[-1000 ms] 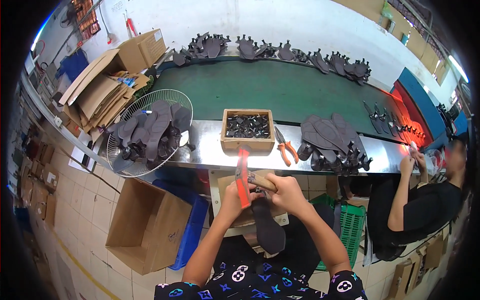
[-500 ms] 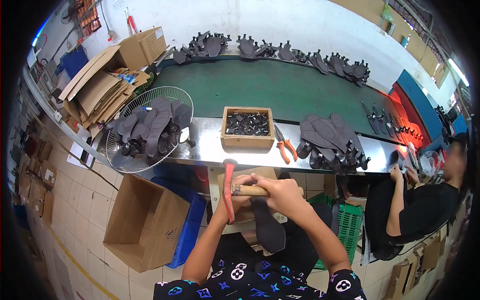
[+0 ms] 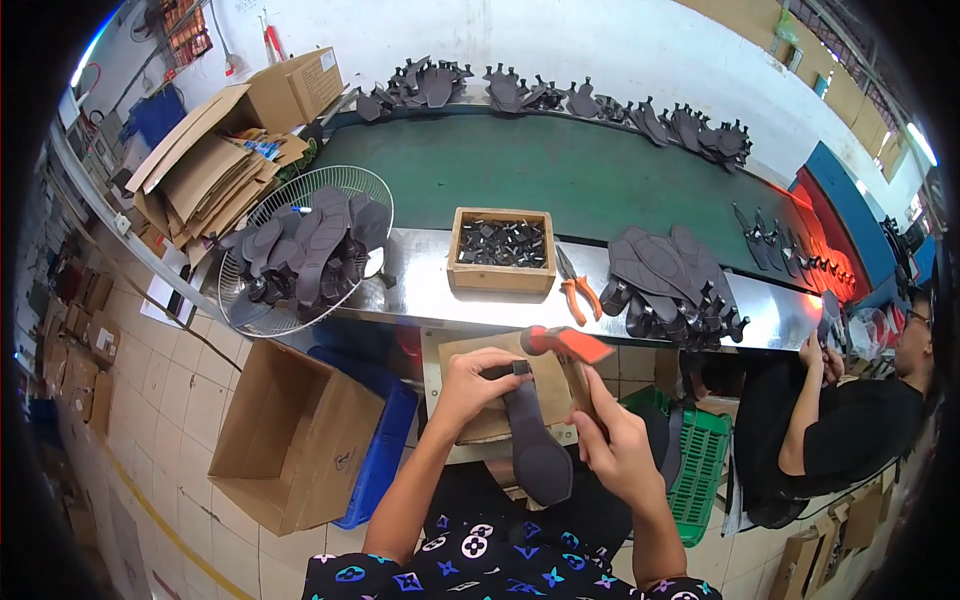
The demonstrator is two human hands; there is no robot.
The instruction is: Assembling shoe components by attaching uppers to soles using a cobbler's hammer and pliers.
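My right hand (image 3: 622, 448) is closed round the wooden handle of a hammer (image 3: 580, 345) with a red head, raised just right of the work. With thumb and fingers my left hand (image 3: 476, 388) pinches a small black heel tip (image 3: 520, 367) at the heel end of a dark grey shoe sole (image 3: 541, 462). The sole lies with its toe end toward me, over my lap. Behind it is a tan work board (image 3: 485, 345). The hammer head is apart from the heel tip.
On the metal ledge stand a wooden box (image 3: 500, 281) of small black heel tips, orange-handled pliers (image 3: 578, 297), a pile of soles (image 3: 665, 268) and a wire basket (image 3: 381, 185) of soles. A green conveyor belt (image 3: 450, 165) runs behind. Right sits another person (image 3: 850, 430); left stands a cardboard box (image 3: 290, 450).
The hammer has swung from upright between both hands to the right, now in my right hand alone. My left hand has come to the heel end, where the heel tip now shows.
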